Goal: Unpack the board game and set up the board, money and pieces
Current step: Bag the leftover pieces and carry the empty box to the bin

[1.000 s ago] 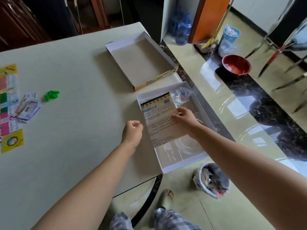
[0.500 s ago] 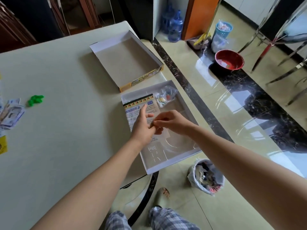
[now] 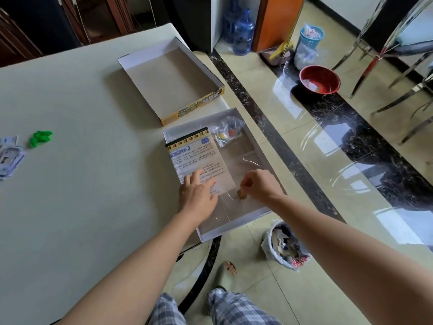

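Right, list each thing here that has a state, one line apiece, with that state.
left hand, open, fingers flat on the instruction sheet.
right hand, curled, pinching a small brown thing.
instruction sheet, flat in the box base.
box base, open, at the table edge.
box lid, upturned, empty.
bag of pieces, lying in the box base's far corner.
green pieces, heaped on the table.
banknotes, loose pile on the table.

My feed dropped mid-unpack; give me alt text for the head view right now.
The left hand lies flat on the instruction sheet in the box base; the right hand, fingers curled, is at the clear insert beside it, its hold unclear. A bag of pieces lies at the base's far end; green pieces and banknotes lie far left on the table.
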